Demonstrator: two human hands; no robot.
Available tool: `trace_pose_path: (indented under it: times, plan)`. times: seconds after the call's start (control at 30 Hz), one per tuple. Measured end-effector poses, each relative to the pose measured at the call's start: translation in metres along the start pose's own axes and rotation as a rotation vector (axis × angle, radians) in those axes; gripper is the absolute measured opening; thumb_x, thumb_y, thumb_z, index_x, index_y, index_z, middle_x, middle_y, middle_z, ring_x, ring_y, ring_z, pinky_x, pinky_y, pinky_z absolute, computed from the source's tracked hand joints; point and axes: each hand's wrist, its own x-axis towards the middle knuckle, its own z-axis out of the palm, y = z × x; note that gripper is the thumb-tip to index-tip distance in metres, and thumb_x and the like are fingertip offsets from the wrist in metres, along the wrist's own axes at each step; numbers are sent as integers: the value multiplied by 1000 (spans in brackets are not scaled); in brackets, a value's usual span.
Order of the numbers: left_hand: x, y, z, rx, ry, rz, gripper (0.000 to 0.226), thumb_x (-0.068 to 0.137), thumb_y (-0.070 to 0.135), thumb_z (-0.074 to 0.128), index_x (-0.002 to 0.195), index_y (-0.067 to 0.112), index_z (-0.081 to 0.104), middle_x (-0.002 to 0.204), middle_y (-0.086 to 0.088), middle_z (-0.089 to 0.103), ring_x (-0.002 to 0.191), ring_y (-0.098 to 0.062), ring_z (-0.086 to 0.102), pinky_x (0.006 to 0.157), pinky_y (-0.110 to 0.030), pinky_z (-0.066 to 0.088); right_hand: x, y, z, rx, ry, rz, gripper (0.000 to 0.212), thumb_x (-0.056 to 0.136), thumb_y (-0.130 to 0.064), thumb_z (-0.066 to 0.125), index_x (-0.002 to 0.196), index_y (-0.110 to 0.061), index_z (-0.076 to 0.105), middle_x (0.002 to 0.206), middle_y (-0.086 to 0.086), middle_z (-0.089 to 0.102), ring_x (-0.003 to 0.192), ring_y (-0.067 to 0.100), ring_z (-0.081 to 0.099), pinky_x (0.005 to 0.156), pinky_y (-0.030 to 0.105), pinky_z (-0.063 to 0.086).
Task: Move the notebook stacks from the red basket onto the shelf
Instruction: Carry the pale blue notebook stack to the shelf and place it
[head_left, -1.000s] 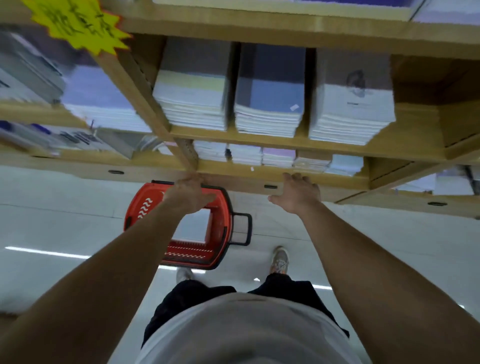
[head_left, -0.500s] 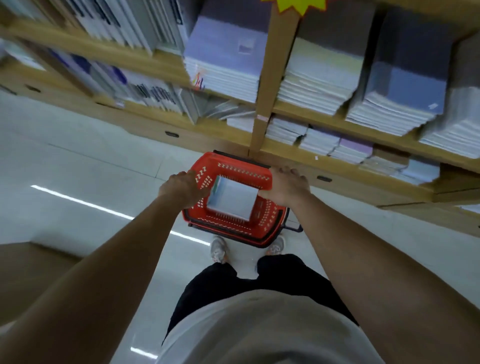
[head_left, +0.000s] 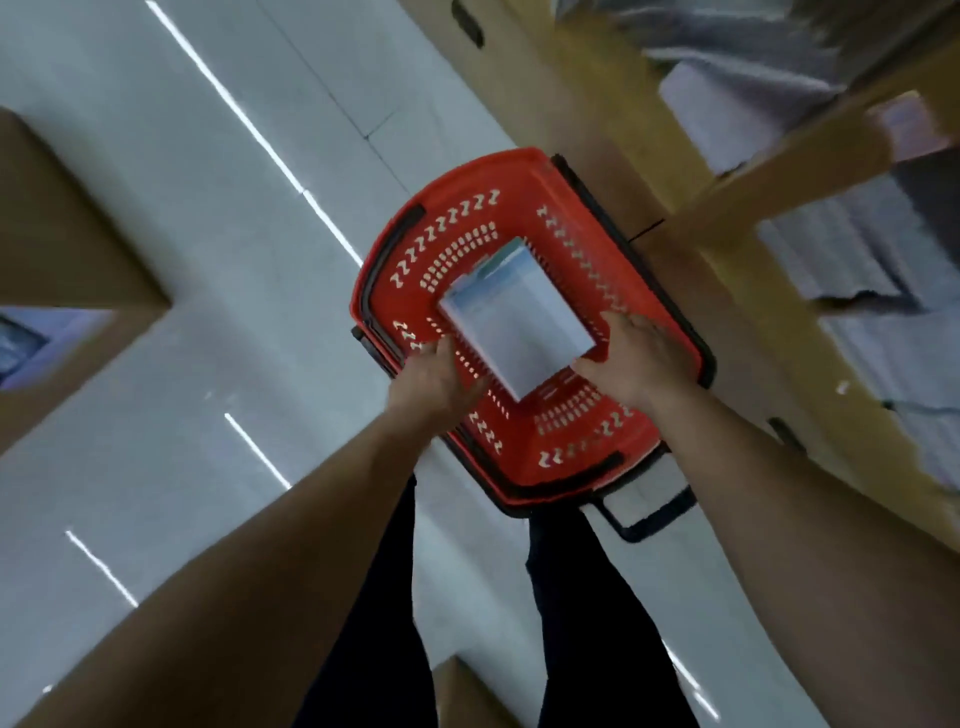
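Flanking notebook stack (head_left: 519, 325) mid red basket (head_left: 519, 202): left hand (head_left: 434, 384), right hand (head_left: 636, 364), fingers spread. Likely bracing both sides for an even lift.

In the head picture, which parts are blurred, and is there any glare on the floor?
Head view: the shelf at the right is smeared by motion blur; the notebook stack and the red basket are clearer, only slightly soft; the floor carries bright glare streaks.
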Motion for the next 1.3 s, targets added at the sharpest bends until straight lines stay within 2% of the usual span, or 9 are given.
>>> trace_pose_path:
  times: [0.1,0.37,0.53,0.63,0.77,0.9,1.07,1.2,1.3]
  plan:
    - [65,2,65,-135,73,-69,85,90,54,64,156,15,26,155,-10,41,137,-32,45,109,-51,44,80,18,43,-16,3,-57,82,85,-55,67,148,-11,38,146,20,44,132,39,44,108,45,39]
    - [186,-15,193,-674,293,-335,89,86,48,71,154,19,21,152,-10,39,138,-30,42,110,-51,44,229,44,150,29,15,-128,86,86,-53,68,151,-9,33,145,20,41,132,40,42,110,45,36]
    - [213,-8,227,-902,319,-566,72,93,46,66,145,9,31,139,-15,56,126,-37,55,107,-47,45,266,53,180,156,-5,-92,95,89,-55,64,158,-10,16,155,21,31,141,38,34,116,45,29]
    - [220,-2,238,-958,363,-548,67,89,49,63,140,14,38,133,-8,60,120,-32,60,103,-47,49,273,56,189,274,-14,-88,86,87,-55,66,150,-10,28,148,19,45,134,36,46,110,40,37]
    - [219,5,239,-969,388,-537,87,74,66,67,139,19,34,135,-4,57,122,-28,57,104,-50,48,270,56,194,343,28,-75,76,84,-55,70,142,-16,39,137,11,58,124,31,56,101,34,42]
    - [222,3,234,-985,396,-584,81,76,56,75,133,15,35,127,-4,58,116,-28,60,101,-46,51,261,53,199,382,46,-55,73,81,-52,74,138,-19,42,130,7,63,118,29,60,96,32,44]
    - [219,3,231,-1055,450,-570,78,71,48,81,124,25,29,114,1,59,99,-21,64,90,-40,56,262,55,199,423,24,-16,82,77,-57,73,141,-21,38,133,6,60,120,29,58,99,35,45]
    - [214,5,226,-1047,477,-434,97,73,53,81,148,29,24,126,2,62,108,-18,64,93,-36,55,262,55,195,458,7,2,77,78,-57,72,138,-21,39,132,5,59,120,29,57,98,35,44]
    - [214,3,215,-1039,456,-400,91,79,48,80,151,25,29,126,7,65,102,-11,65,91,-32,55,261,54,195,476,1,-8,76,78,-58,72,136,-20,40,131,5,60,119,28,58,98,35,44]
